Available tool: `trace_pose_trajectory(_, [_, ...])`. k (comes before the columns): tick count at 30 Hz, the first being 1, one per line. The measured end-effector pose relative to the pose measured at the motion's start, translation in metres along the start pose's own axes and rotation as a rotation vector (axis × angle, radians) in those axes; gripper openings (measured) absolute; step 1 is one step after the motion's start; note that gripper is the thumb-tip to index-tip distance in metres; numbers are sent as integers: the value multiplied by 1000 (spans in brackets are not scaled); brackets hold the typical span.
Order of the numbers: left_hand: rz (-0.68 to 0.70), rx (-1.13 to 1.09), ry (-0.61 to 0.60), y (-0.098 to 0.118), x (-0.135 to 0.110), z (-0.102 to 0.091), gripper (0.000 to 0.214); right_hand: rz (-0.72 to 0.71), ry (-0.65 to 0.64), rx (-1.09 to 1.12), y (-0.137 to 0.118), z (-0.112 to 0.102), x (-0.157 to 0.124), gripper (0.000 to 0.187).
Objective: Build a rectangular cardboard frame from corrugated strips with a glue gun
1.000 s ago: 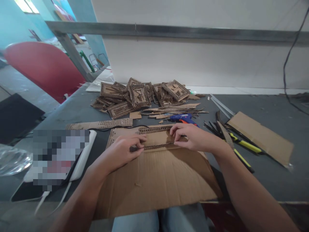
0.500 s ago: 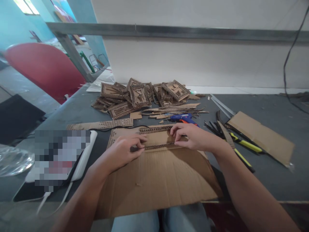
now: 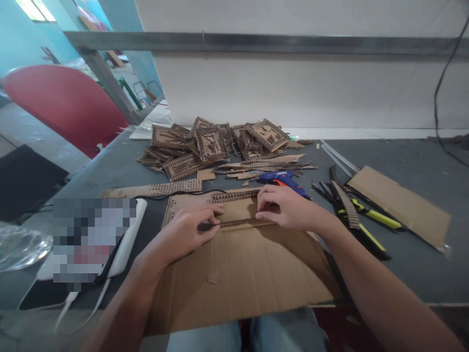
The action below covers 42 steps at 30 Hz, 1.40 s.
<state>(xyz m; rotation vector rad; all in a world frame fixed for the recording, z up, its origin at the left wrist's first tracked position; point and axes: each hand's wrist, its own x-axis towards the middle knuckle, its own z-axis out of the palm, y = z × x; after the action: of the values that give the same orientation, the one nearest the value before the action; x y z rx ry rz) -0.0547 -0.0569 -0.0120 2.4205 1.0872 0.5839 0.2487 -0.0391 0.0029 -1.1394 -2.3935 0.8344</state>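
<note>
A small cardboard piece (image 3: pixel 236 210) lies on a large cardboard sheet (image 3: pixel 234 274) in front of me. One corrugated strip (image 3: pixel 234 196) runs along its far edge. Along the near edge runs a thin cardboard strip (image 3: pixel 236 222). My left hand (image 3: pixel 196 222) pinches this strip at its left end, fingers curled. My right hand (image 3: pixel 280 208) has thumb and fingertips closed on the same strip further right. Beyond my right hand lies a blue glue gun (image 3: pixel 280 180), its tip pointing left.
Several small framed cardboard panels (image 3: pixel 212 144) are heaped at the back, with loose strips (image 3: pixel 264 165) before them. Yellow-black cutters (image 3: pixel 377 215) and a cardboard rectangle (image 3: pixel 401 205) lie right. A blurred-out phone and white device (image 3: pixel 126 244) with cables lie left, near clear plastic (image 3: pixel 22 247).
My right hand has slid a little left along the near strip. My left hand stays at the strip's left end. The view has shifted slightly.
</note>
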Motion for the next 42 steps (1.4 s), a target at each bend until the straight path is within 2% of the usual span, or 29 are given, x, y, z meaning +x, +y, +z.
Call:
trace_pose_trajectory(29, [-27, 46, -25, 3, -1, 0, 10, 12, 18, -11, 0, 4, 0, 12])
trace_pose_trajectory(32, [-10, 47, 0, 7, -1, -2, 7, -4, 11, -2, -2, 1, 2, 15])
trace_pose_trajectory(35, [-2, 39, 19, 12, -1, -3, 9, 4, 57, -56, -9, -11, 1, 18])
trace_pose_trajectory(37, [0, 34, 37, 14, 0, -3, 9, 69, 133, -153, -13, -26, -7, 19])
trace_pose_trajectory(39, [9, 34, 72, 15, 0, -2, 8, 218, 238, -282, -11, -44, -22, 22])
trace_pose_trajectory(42, [27, 55, 151, 13, 0, 1, 9, 648, 359, -507, 8, -68, -57, 30])
